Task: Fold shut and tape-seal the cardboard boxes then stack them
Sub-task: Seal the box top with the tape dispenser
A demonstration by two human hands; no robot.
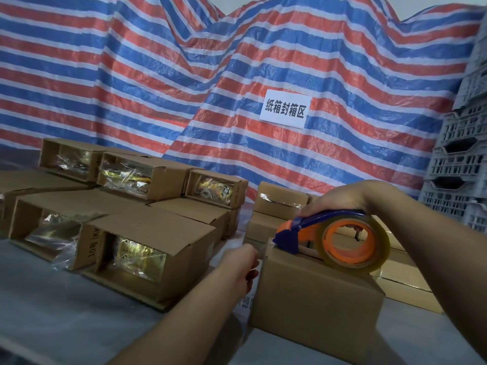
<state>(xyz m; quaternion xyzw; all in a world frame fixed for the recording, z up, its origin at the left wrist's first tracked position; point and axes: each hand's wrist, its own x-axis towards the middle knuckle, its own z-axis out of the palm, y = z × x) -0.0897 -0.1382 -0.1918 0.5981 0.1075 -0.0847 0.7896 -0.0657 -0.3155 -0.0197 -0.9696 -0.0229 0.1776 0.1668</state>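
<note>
The box (316, 299) sits between both hands. The right hand (340, 198) grips the dispenser (334, 241) on the box top. The left hand (241, 262) presses the box's left end. Draw the dispenser steadily along the seam, keeping the flaps flat. Open boxes (131, 246) lie left of the left hand.

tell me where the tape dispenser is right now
In the head view the tape dispenser is right of centre, on top of the closed cardboard box, gripped from above by the right hand; the left hand is at the box's left end.
</note>
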